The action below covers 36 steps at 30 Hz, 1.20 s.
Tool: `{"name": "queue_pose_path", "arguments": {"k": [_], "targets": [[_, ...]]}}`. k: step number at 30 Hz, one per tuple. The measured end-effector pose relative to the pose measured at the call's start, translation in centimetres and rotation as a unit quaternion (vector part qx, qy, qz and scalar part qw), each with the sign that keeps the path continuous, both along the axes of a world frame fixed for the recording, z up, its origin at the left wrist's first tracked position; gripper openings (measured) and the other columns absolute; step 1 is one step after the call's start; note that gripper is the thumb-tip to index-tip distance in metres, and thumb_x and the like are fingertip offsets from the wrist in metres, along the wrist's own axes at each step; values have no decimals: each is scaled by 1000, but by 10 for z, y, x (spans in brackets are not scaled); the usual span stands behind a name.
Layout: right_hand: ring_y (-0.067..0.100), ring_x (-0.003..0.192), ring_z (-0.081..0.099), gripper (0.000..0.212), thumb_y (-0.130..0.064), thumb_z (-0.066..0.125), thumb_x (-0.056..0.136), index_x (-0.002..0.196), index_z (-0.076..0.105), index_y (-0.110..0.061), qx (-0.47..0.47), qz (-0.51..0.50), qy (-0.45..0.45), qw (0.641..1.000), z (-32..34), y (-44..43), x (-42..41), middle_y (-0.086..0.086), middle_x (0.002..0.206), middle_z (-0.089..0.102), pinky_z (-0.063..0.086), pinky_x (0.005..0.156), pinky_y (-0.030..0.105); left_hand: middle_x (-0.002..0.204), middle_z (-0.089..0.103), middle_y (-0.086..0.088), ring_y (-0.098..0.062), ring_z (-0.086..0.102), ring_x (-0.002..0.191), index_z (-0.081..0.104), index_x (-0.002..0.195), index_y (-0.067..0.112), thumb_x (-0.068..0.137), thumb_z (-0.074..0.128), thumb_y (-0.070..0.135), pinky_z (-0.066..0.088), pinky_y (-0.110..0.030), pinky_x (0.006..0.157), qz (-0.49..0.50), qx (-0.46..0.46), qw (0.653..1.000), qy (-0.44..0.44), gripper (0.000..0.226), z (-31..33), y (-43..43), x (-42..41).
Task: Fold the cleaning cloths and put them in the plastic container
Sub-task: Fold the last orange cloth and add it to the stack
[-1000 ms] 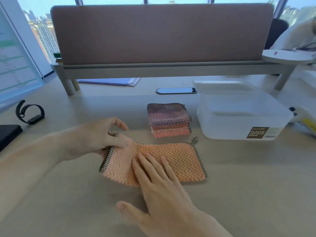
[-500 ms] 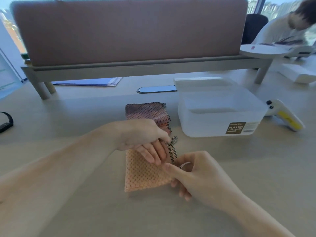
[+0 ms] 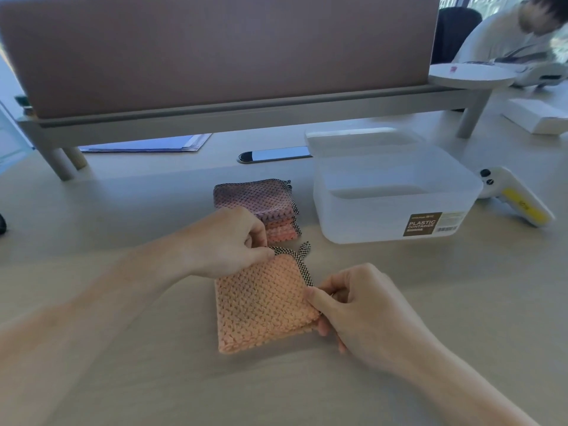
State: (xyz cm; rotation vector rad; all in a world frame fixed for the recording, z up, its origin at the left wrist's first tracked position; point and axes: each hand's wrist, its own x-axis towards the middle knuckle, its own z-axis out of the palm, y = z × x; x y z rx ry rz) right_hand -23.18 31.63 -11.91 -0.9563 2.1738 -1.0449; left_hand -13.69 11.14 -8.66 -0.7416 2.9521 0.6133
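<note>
Now the left hand (image 3: 233, 241) has a narrow grip: thumb and finger pinch the far corner of the orange cloth (image 3: 261, 305) at its checkered hem. One second ago this hand was lifting the left end of a long rectangle. It has carried that end over, and the cloth is now a small square, flat on the counter (image 3: 461, 287) between the two grips. Just behind the left grip stands the stack of folded cloths (image 3: 255, 201), in the same place as before. The right hand (image 3: 362, 312), which was pressing flat on the cloth, now pinches its right edge, with fingers curled under. Beyond this grip, to its right, is the plastic container (image 3: 368, 222), open; I see no cloth inside. I judge this fold almost finished; putting the cloths away is not yet begun.
</note>
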Motion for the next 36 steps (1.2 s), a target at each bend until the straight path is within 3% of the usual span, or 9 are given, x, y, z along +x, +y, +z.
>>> {"name": "queue_pose_path", "arguments": {"k": [7,10,13,16,18,23,27,32,36], "targets": [[4,45,54,40,-40,67,91,61,70,-14,7,-7,102,995,-3,3,0,-4,52,68,51,54,21,55,57,10,-1,56,55,65,79,31,88,76,38,40,-14,54,19,-25,998,58,15,-9,-5,23],[6,50,54,40,-43,68,88,62,67,-13,11,-14,146,989,-4,5,1,-3,50,62,45,50,18,67,63,9,-4,60,65,64,83,33,89,75,36,43,-13,59,29,-51,993,98,12,-18,1,28],[11,57,59,39,-47,64,85,66,63,-13,35,-10,187,982,-3,9,2,-2,57,62,52,55,28,96,62,22,4,59,87,63,102,37,93,62,44,47,-19,80,25,-129,976,176,12,-24,21,40],[15,66,63,40,-55,59,85,71,61,-17,64,-7,231,971,3,10,3,-4,66,64,56,63,36,130,52,23,-1,49,122,52,133,37,97,39,62,40,-26,107,22,-147,978,144,46,-34,51,56],[13,74,63,39,-63,57,86,78,59,-25,60,-5,261,963,9,6,1,-9,75,64,54,66,32,137,48,24,-1,43,131,47,140,39,94,36,68,36,-28,114,39,-127,981,143,55,-41,55,62],[0,79,56,25,-54,66,88,98,55,-34,-13,42,243,969,15,-24,-10,-17,90,59,46,68,22,117,60,26,6,56,109,65,119,36,90,63,49,41,-12,92,66,-68,977,191,31,-35,35,63],[-4,81,55,24,-43,71,90,108,62,-31,-24,70,178,981,8,-47,-20,-18,99,62,39,66,12,99,65,22,2,62,88,66,93,38,86,75,44,49,-18,75,110,-2,981,158,13,-28,21,59],[-2,78,57,5,-32,71,92,93,68,-29,-22,61,156,986,-5,-56,-25,-14,89,66,38,62,11,82,71,20,2,66,77,69,82,36,83,79,45,50,-25,71,124,60,981,136,13,-28,6,53],[1,75,59,9,-29,69,94,86,67,-26,-22,67,143,987,-4,-57,-29,-11,83,67,38,59,12,83,72,20,-3,69,76,69,84,35,85,79,39,55,-29,75,99,115,974,169,11,-29,4,54]]}}
